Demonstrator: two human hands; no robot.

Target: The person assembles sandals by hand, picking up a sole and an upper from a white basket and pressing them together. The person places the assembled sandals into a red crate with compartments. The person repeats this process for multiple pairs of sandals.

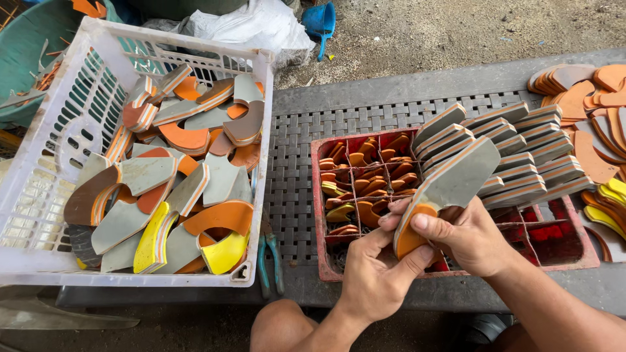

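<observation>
Over red tray, lower centre: both hands on one sole (450, 189).
Sole: flat, shoe-sole shape, layered foam; grey face up, orange and white stripes at edge, orange heel end. Tilted, toe end up-right, heel end down-left.
Left hand (375, 277): below heel end, thumb (409, 261) pressed up against orange underside, fingers curled. Clenched on sole.
Right hand (466, 238): right of heel end, thumb (433, 223) across grey face, fingertips on edge. Also clenched on sole.
Sole vs grip: heel end between both hands; most of length sticks out up-right, free, above stacked soles.
Red tray (317, 195): plastic, gridded compartments; left cells hold small orange and yellow curved offcuts (365, 179), right part carries stack.
Stack (521, 163): same grey-topped layered soles, on edge, leaning in rows, just behind held sole.
White crate (78, 117): slotted plastic, left of tray; loose curved scraps (182, 182) inside, grey, orange, yellow, striped edges.
Pliers (270, 257): teal handles, on bench between crate and tray.
Bench (293, 143): dark grey perforated plastic mat.
Far right: pile of thin orange cutouts (587, 98), some yellow (606, 208) below.
Background: blue scoop (319, 23) on gravel, white sack (248, 26).
</observation>
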